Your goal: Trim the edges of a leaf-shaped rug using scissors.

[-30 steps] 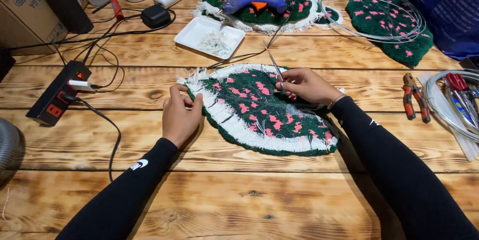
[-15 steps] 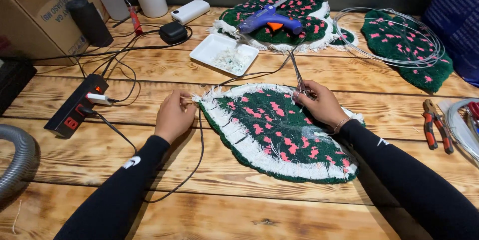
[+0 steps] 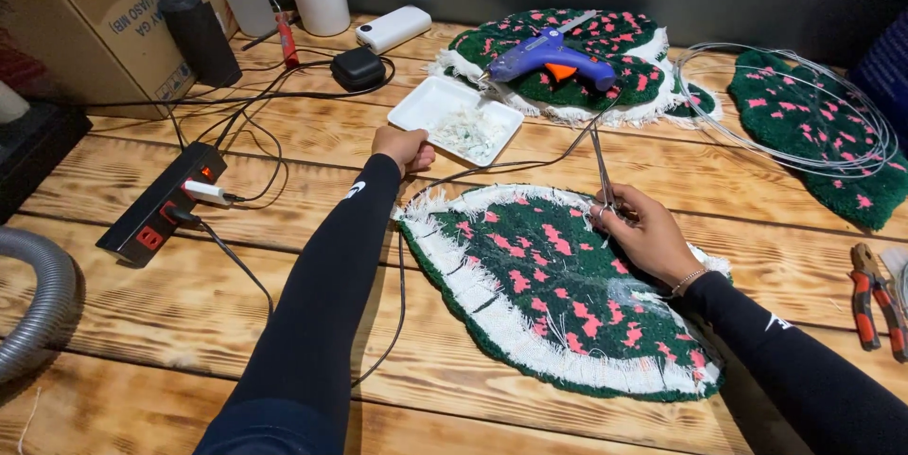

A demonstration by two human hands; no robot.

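Observation:
A green tufted rug piece (image 3: 530, 275) with pink flecks and a white fringed edge lies flat on the wooden table. My right hand (image 3: 648, 228) rests on its upper right part and grips slim metal scissors (image 3: 601, 162), blades pointing away from me. My left hand (image 3: 402, 146) is stretched forward, fingers curled closed, at the near corner of a white tray (image 3: 426, 100) that holds a heap of white thread clippings (image 3: 465, 124). Whether anything is pinched in those fingers is hidden.
A blue glue gun (image 3: 553, 56) lies on another green tufted piece (image 3: 624, 77), its cable running under the scissors. A black power strip (image 3: 161, 204) with cables sits left; a grey hose (image 3: 38, 294), cardboard box (image 3: 95, 10), wire coil (image 3: 804, 96) and red pliers (image 3: 870, 299) ring the table.
My left hand left the rug's fringed left edge and reached forward to the white tray. My right hand stayed on the rug with the scissors. The view shifted left and up.

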